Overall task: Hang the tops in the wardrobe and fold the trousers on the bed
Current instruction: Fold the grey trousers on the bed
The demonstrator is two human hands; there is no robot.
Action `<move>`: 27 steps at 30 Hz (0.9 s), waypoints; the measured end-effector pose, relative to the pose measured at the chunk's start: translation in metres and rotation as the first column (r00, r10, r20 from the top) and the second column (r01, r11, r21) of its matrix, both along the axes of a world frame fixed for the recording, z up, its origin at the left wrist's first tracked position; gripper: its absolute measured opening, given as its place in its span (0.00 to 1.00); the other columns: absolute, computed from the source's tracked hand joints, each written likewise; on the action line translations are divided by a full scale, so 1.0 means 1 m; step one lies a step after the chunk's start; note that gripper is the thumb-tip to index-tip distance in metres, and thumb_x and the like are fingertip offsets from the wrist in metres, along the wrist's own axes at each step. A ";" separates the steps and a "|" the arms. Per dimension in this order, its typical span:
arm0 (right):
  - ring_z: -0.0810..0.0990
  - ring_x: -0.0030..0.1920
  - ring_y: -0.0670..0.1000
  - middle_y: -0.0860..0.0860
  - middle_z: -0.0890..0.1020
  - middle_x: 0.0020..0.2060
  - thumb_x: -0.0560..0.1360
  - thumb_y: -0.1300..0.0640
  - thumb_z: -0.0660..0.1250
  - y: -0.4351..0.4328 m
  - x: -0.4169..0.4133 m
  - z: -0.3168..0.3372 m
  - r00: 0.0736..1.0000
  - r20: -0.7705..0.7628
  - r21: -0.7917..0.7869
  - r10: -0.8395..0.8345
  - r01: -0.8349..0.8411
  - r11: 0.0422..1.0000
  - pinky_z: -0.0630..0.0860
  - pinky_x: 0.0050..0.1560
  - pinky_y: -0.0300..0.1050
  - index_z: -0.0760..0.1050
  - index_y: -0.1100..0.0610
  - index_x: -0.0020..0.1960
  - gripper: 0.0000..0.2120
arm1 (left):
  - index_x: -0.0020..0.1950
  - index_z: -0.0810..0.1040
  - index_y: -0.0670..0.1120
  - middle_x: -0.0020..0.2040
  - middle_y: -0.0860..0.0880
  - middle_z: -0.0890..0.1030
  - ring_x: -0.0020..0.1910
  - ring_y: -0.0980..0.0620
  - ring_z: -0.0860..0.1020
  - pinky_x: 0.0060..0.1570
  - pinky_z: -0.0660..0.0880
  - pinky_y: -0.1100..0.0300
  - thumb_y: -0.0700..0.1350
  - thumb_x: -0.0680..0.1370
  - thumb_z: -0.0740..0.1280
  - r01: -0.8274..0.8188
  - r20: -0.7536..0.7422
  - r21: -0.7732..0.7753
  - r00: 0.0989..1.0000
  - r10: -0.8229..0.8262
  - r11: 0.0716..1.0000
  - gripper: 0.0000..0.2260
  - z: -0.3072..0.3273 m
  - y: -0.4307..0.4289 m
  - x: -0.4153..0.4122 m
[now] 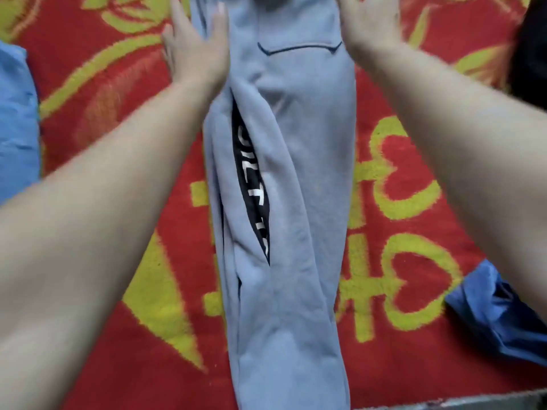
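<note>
While the grey sweatpants (pixel 305 173) lay down the middle of the red blanket (pixel 103 99), the left hand (pixel 192 51) at 11 o'clock touched their edge with straight, spread fingers. The right hand (pixel 370 22) sat at 1 o'clock, and I could not tell how its fingers lay.

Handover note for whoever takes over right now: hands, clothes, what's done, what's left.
Left hand: open, flat on the left edge of the grey-blue trousers.
Right hand: open, at their right edge by the pocket; its fingertips are out of frame.
Trousers: lengthwise on the red and yellow blanket, legs stacked one over the other, with a black lettered stripe showing in the gap.
Done: the lengthwise fold. Left: probably the crosswise folds.
Nearby: light blue garment at the left, darker blue garment at lower right, black item at upper right; their types are unclear. The wardrobe is not in view.
</note>
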State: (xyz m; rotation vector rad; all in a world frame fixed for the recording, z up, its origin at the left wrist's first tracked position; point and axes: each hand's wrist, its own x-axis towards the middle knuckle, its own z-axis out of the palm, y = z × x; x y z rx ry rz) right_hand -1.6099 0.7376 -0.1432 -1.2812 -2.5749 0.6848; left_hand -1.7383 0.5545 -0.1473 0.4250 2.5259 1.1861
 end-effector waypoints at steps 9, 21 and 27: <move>0.47 0.81 0.62 0.63 0.49 0.80 0.80 0.31 0.45 -0.109 0.102 -0.093 0.908 0.364 0.088 0.209 -0.257 0.962 0.46 0.78 0.61 0.47 0.57 0.82 0.41 | 0.81 0.49 0.44 0.80 0.37 0.46 0.80 0.40 0.45 0.75 0.42 0.42 0.61 0.82 0.47 0.292 -0.125 -0.613 0.882 -0.455 0.735 0.32 -0.089 -0.083 0.096; 0.65 0.74 0.60 0.59 0.68 0.74 0.82 0.45 0.60 -0.214 0.190 -0.057 0.989 0.133 -0.083 0.066 -0.056 0.995 0.61 0.73 0.56 0.66 0.55 0.77 0.26 | 0.78 0.63 0.45 0.79 0.38 0.59 0.78 0.40 0.57 0.76 0.52 0.52 0.50 0.83 0.55 0.269 -0.017 -0.343 0.956 -0.292 0.900 0.23 -0.045 -0.151 0.153; 0.79 0.48 0.54 0.49 0.78 0.45 0.72 0.44 0.73 -0.308 0.299 -0.037 0.931 0.215 -0.438 -0.294 0.361 0.824 0.75 0.51 0.51 0.74 0.54 0.58 0.21 | 0.70 0.71 0.53 0.67 0.43 0.68 0.66 0.44 0.68 0.66 0.67 0.50 0.58 0.69 0.75 0.150 0.114 -0.472 0.988 -0.108 0.869 0.32 -0.021 -0.268 0.312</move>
